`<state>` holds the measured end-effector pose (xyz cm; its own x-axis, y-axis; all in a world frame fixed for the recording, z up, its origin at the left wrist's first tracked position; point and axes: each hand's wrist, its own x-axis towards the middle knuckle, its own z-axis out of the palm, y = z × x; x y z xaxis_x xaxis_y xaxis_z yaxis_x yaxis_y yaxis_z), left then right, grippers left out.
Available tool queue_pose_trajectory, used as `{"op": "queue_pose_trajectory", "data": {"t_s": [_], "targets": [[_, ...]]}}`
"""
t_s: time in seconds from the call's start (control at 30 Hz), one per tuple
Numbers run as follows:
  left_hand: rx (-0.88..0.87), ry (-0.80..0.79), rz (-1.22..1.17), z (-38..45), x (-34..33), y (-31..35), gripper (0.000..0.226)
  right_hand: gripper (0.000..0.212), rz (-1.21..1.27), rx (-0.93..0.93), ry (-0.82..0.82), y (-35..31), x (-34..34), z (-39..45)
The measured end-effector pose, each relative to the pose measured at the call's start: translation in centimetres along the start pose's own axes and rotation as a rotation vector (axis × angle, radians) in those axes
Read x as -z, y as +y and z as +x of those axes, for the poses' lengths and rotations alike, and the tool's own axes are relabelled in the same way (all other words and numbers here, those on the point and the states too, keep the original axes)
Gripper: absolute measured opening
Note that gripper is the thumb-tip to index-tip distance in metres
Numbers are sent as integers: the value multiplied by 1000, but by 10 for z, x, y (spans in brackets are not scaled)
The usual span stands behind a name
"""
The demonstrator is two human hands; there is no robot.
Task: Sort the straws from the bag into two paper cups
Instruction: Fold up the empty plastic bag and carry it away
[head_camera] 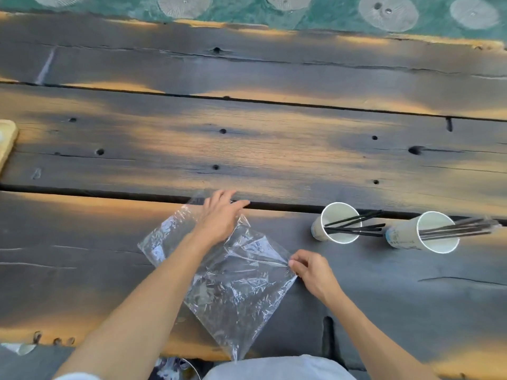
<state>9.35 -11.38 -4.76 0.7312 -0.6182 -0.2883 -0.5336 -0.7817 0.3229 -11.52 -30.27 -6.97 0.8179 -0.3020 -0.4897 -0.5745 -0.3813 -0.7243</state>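
A clear plastic bag (236, 283) lies flat on the dark wooden table, with no straws visible inside. My left hand (219, 216) presses flat on the bag's far corner, fingers spread. My right hand (311, 271) pinches the bag's right corner between thumb and fingers. To the right stand two white paper cups. The nearer cup (319, 229) holds several plain black straws (356, 224). The farther cup (403, 234) holds several straws in clear wrappers (461, 229). Both bundles lean to the right out of the cups.
The table (247, 146) is made of wide dark planks with gaps and knot holes. A light wooden board corner (6, 142) shows at the left edge. Beyond the far table edge is a green patterned floor (247, 9). My lap is at the near edge.
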Motion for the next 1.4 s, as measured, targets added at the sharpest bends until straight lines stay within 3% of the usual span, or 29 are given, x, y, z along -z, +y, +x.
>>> {"op": "queue_pose_trajectory", "data": {"t_s": [0.07, 0.2, 0.27, 0.43, 0.67, 0.77, 0.9, 1.03, 1.13, 1.23, 1.4], "targets": [[-78, -128, 107, 22, 0, 1, 67, 17, 24, -4, 26, 0, 2, 0], [-79, -300, 230, 43, 8, -7, 36, 24, 55, -45, 82, 2, 7, 2], [-79, -273, 212, 46, 11, -13, 25, 24, 104, -94, 94, 6, 9, 3], [-84, -167, 134, 50, 18, -31, 28, 23, 267, -223, 170, 22, 12, 2], [-41, -254, 181, 63, 30, -58, 24, 21, 409, -319, 212, 35, 14, 3], [11, -124, 225, 71, 39, -63, 16, 22, 481, -363, 224, 37, 14, 4], [98, 243, 149, 68, 38, -55, 7, 16, 644, -444, 296, 32, 8, 5], [195, 354, -36, 46, 18, -33, 27, 14, 737, -528, 344, 23, -4, 4], [316, 323, -183, 11, -13, -13, 33, 16, 752, -569, 377, 18, -17, 0], [350, 259, -147, -36, -52, 9, 42, 17, 740, -567, 367, 14, -28, -5], [397, 43, 28, -87, -99, 5, 67, 22, 293, -501, 271, 24, -31, -15]]}}
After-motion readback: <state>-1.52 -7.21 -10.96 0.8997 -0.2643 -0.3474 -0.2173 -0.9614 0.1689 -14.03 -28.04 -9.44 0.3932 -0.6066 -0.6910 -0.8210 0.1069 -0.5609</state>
